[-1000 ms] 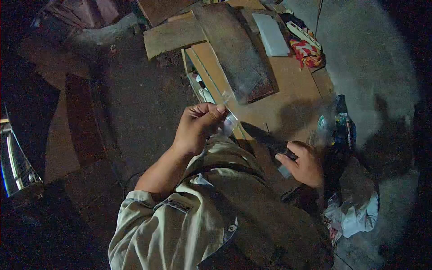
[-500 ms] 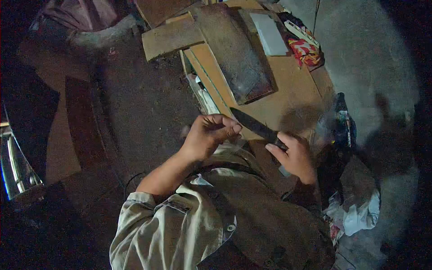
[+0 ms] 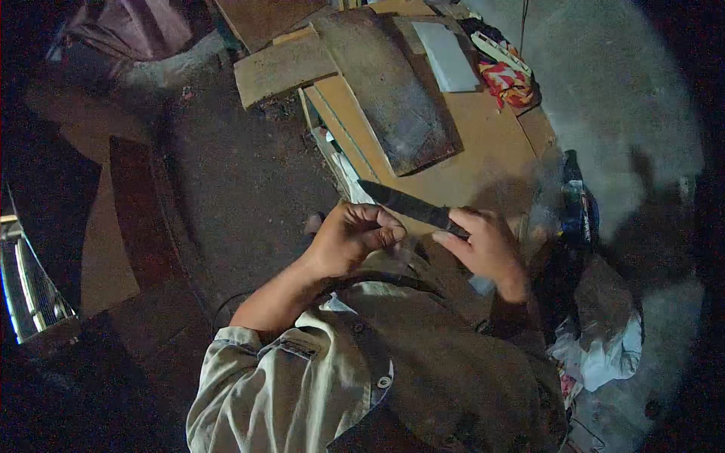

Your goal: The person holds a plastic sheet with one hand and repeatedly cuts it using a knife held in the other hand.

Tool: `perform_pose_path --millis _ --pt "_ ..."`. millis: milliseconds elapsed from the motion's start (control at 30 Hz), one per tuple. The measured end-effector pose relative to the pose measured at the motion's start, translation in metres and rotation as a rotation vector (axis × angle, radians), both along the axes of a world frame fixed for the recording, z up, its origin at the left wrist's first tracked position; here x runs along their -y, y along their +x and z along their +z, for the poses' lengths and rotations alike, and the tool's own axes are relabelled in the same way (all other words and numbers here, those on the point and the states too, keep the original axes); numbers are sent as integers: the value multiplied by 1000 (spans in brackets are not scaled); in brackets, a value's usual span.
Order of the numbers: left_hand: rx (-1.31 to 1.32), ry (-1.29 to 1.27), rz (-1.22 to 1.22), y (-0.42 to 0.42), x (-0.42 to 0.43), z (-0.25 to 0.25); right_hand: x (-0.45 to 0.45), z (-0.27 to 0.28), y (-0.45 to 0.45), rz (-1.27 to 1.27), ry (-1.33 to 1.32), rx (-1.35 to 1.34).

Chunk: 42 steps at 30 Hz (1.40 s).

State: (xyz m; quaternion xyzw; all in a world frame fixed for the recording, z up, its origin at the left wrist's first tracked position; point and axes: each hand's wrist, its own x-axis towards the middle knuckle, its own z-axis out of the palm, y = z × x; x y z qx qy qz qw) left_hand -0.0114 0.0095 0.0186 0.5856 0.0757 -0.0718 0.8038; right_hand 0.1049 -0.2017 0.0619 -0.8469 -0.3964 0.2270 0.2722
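Note:
My right hand [image 3: 485, 245] grips a dark-bladed knife [image 3: 404, 204] by its handle. The blade points left and slightly away from me, passing just beyond the fingertips of my left hand [image 3: 353, 238]. Thumb and forefinger of that left hand are pinched together. Whatever lies between them, if anything, is too small and dark to make out. Both hands are in front of my body, over my lap. I cannot tell whether the blade touches the left fingers.
Beyond my hands is a low wooden surface [image 3: 491, 143], with a worn dark board [image 3: 393, 98] lying on it. A white flat piece [image 3: 445, 57] and a red-and-yellow cloth or wrapper [image 3: 510, 84] lie farther back. White plastic bags [image 3: 612, 359] sit on the floor at right.
My right hand has moved a little left and away from me, bringing the knife's tip farther left, past the left fingers. My left hand stays pinched, slightly lower in view.

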Motion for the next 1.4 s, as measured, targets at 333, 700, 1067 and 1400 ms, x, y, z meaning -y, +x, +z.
perform_pose_path --millis 333,700,1067,1400 --pt "-65 -183 119 1 2 -8 13 -19 1 -517 356 -247" --pt "-132 -275 178 1 6 -10 -26 -31 -25 -605 692 -694" --pt "-72 -326 222 -5 11 -16 -35 -25 -22 -630 746 -747" --pt "-98 -271 131 -6 1 -21 -29 -16 -13 -504 614 -727"
